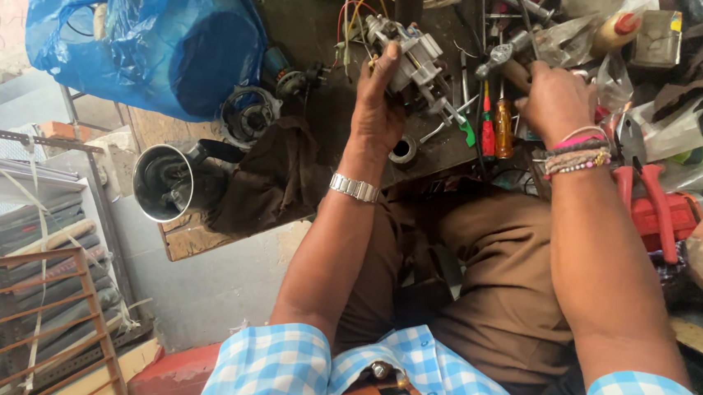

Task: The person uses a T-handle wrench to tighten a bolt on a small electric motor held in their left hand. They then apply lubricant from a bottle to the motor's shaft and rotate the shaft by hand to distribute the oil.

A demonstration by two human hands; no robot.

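Head view: motor [407, 57] held on bench [314, 22], left hand [377, 108] fingers wrapped around it. Hammer [502, 55] gripped by right hand [554, 100], fingers closed on handle. Tapping step judged in hand; steady hold and careful aim needed next.

motor assembly [406, 61]: bare metal, dull grey, plastic-coated wires
jar [163, 181]: polished steel, glossy
rag [274, 180]: brown cloth, matt
bag [152, 39]: blue plastic, shiny, creased
pliers [648, 198]: red plastic grips, smooth
bench [188, 240]: worn wood, rough
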